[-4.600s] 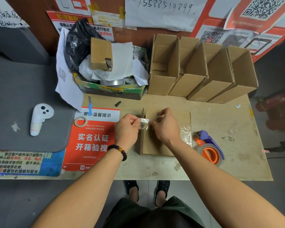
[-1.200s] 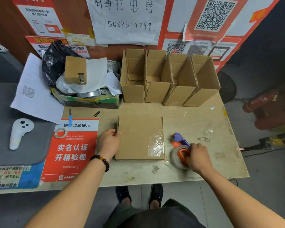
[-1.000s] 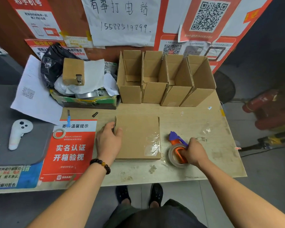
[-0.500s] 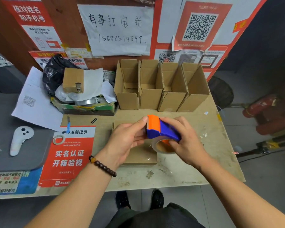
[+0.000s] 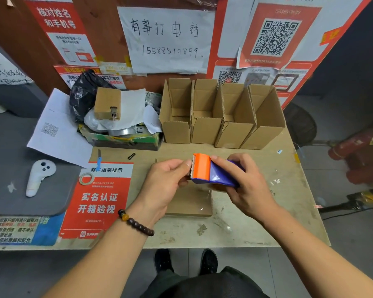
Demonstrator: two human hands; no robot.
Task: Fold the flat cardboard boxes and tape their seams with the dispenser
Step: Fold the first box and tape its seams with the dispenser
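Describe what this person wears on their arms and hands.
Both forearms are bare, with no sleeves in view and no gloves. The left wrist carries a bracelet of dark round beads with one amber bead. The left hand and right hand show no rings or watch.

A brown wall [image 5: 99, 29] behind carries red posters [image 5: 274, 33] and a handwritten paper notice [image 5: 166, 39]. The pale wooden surface [image 5: 289, 190] stands on a grey tiled floor [image 5: 342, 244], with a grey mat [image 5: 9, 147] at its left.

The orange-and-purple plastic tape dispenser [image 5: 211, 172] looked smooth and slightly glossy. The brown corrugated cardboard boxes [image 5: 222, 117] were matt, the scuffed pale plywood tabletop [image 5: 267, 222] rough, the clear tape [image 5: 205, 198] shiny.
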